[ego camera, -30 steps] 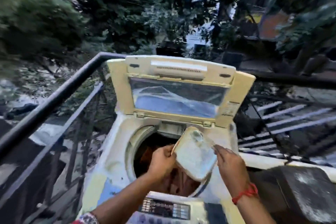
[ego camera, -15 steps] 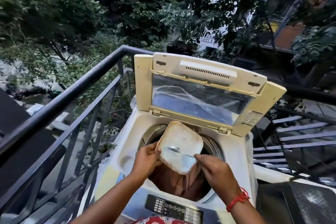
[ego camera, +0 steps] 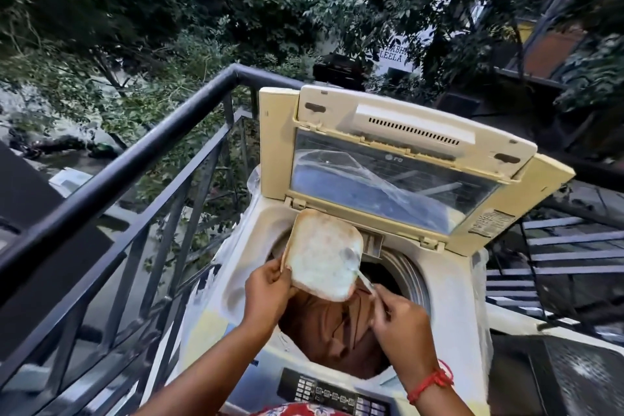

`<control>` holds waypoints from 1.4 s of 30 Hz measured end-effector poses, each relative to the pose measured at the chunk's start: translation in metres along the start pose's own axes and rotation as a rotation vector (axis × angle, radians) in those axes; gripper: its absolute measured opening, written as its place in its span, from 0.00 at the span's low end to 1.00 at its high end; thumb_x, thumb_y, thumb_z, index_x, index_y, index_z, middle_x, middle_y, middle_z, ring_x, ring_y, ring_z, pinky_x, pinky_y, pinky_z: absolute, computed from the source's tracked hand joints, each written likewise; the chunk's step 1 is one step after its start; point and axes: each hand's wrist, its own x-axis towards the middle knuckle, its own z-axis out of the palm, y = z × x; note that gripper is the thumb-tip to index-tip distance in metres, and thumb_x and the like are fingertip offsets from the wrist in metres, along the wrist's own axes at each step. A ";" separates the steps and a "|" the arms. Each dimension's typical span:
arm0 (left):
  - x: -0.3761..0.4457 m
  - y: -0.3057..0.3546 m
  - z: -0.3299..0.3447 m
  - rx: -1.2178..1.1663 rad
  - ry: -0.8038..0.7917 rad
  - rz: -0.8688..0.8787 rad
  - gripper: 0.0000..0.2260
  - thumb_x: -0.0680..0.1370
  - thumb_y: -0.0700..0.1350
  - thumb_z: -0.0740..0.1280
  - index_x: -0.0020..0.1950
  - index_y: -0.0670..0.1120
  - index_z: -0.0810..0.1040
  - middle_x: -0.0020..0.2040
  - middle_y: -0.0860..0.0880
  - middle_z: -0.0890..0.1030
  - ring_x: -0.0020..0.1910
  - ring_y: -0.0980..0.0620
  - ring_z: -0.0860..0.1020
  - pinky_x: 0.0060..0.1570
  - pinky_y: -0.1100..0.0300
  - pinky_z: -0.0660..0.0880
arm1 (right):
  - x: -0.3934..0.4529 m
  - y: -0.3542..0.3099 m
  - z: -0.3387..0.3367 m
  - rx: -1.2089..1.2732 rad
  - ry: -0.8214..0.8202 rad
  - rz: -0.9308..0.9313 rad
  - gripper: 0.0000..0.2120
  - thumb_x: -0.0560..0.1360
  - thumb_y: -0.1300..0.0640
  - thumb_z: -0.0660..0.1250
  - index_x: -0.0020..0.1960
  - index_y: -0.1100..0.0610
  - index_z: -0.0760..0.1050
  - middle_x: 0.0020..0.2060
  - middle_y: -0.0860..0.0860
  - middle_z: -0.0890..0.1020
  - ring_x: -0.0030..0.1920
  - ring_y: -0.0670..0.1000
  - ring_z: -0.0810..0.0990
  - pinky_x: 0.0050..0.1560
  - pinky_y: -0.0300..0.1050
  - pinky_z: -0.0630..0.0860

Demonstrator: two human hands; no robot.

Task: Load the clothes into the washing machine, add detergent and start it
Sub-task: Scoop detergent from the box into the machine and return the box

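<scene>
A cream top-loading washing machine [ego camera: 233, 284] stands with its lid [ego camera: 405, 132] raised. Brown clothes [ego camera: 331, 331] fill the drum. My left hand [ego camera: 266, 290] grips the left edge of a worn square container [ego camera: 320, 257] of white detergent powder, holding it tilted over the drum's far left side. My right hand [ego camera: 398, 317] pinches the handle of a pale plastic spoon [ego camera: 364, 277]; the spoon's bowl rests in the powder at the container's right side. The dark control panel [ego camera: 337, 395] runs along the machine's near edge.
A black metal railing [ego camera: 135, 165] runs close along the machine's left side, with trees and a drop beyond it. A dark dusty box [ego camera: 574, 378] sits at the right, and metal stair treads [ego camera: 560, 246] rise behind it.
My right hand has gone from the container's edge to holding the spoon, now dipped in the powder. The container sits higher and further left over the drum, and my view has swung left.
</scene>
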 end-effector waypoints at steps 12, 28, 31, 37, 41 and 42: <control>0.008 -0.014 0.006 0.203 0.064 0.053 0.13 0.79 0.40 0.64 0.61 0.50 0.80 0.45 0.53 0.85 0.42 0.56 0.83 0.39 0.61 0.80 | 0.009 -0.067 0.024 0.123 -0.416 0.273 0.12 0.75 0.57 0.62 0.36 0.56 0.79 0.26 0.50 0.82 0.27 0.40 0.81 0.33 0.42 0.80; 0.000 -0.033 0.002 0.170 -0.013 -0.084 0.11 0.80 0.41 0.63 0.60 0.43 0.79 0.46 0.50 0.86 0.47 0.52 0.84 0.50 0.46 0.81 | 0.041 -0.065 0.024 1.022 -0.338 0.934 0.05 0.76 0.69 0.65 0.45 0.69 0.79 0.31 0.57 0.84 0.26 0.46 0.80 0.30 0.33 0.78; 0.001 -0.037 -0.002 0.158 -0.020 -0.109 0.11 0.81 0.40 0.63 0.61 0.41 0.79 0.47 0.48 0.86 0.47 0.52 0.84 0.49 0.50 0.82 | 0.048 -0.050 0.027 1.136 -0.296 1.005 0.04 0.75 0.71 0.65 0.46 0.71 0.78 0.31 0.58 0.84 0.26 0.45 0.80 0.29 0.31 0.76; 0.016 -0.035 -0.014 0.015 0.004 -0.216 0.12 0.81 0.37 0.61 0.63 0.41 0.76 0.51 0.44 0.84 0.49 0.50 0.84 0.43 0.62 0.81 | 0.067 -0.010 0.025 1.191 -0.167 0.985 0.04 0.75 0.71 0.65 0.46 0.68 0.80 0.35 0.59 0.84 0.29 0.45 0.81 0.31 0.31 0.77; 0.025 -0.036 -0.023 -0.003 0.019 -0.219 0.12 0.81 0.37 0.61 0.64 0.37 0.75 0.50 0.43 0.84 0.48 0.49 0.83 0.41 0.63 0.81 | 0.086 0.015 0.026 1.026 -0.098 0.923 0.05 0.76 0.70 0.64 0.45 0.67 0.78 0.35 0.59 0.84 0.30 0.48 0.82 0.32 0.34 0.79; 0.025 -0.035 -0.024 -0.005 0.020 -0.220 0.12 0.81 0.36 0.61 0.63 0.38 0.76 0.49 0.43 0.84 0.47 0.50 0.84 0.40 0.64 0.81 | 0.090 0.020 0.028 0.954 -0.098 0.900 0.05 0.77 0.68 0.64 0.45 0.66 0.78 0.36 0.59 0.84 0.30 0.49 0.83 0.33 0.34 0.79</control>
